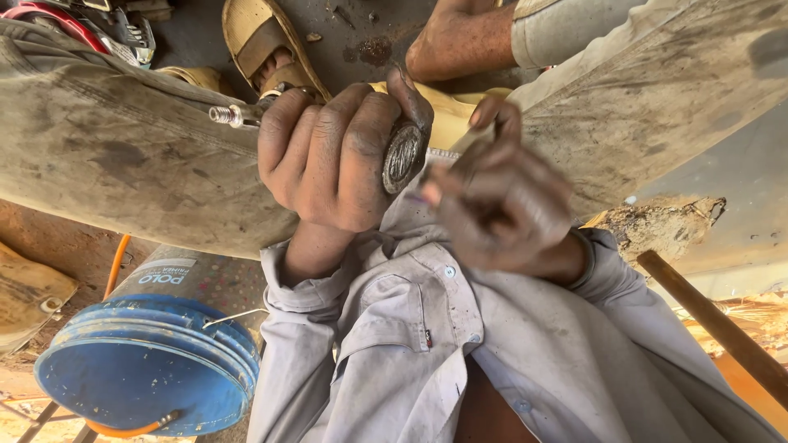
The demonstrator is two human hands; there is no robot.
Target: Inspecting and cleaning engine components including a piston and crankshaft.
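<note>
My left hand (328, 156) is clenched around a dirty metal part. A threaded shaft end (226, 115) sticks out on the left of the fist, and a round ribbed disc face (404, 156) shows on the right under my thumb. My right hand (501, 205) is blurred by motion just right of the disc, fingers curled and pinched together. Something thin and pale seems to lie between its fingertips and the disc, but the blur hides what it is. Both hands are above my grey shirt (410, 344) and between two soiled grey trouser legs.
A blue bucket (148, 369) with a wire handle lies at lower left beside an orange hose (115, 267). A sandalled foot (263, 45) and a bare limb (460, 37) are at the top. A wooden handle (714, 324) slants at right. A red tool (49, 16) sits top left.
</note>
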